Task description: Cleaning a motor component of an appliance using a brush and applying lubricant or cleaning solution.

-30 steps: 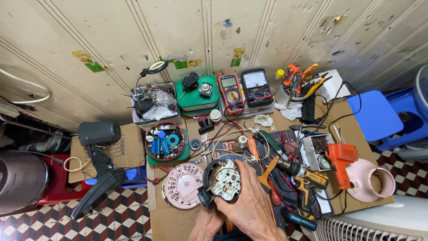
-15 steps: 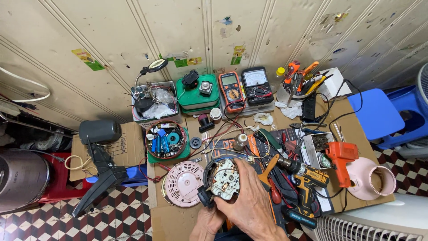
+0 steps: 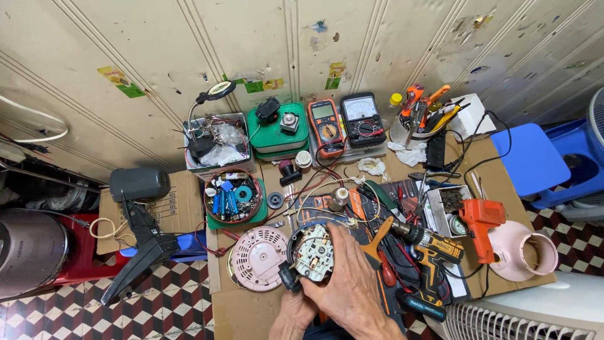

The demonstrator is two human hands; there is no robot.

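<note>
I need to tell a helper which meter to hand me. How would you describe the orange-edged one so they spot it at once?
Start at the cardboard-covered table against the panelled wall. Along its back edge, right of the green box, two meters lie side by side. Take the left one, the multimeter: orange casing, a small screen above a round dial, whereas the black meter beside it has a wide needle scale.
</note>
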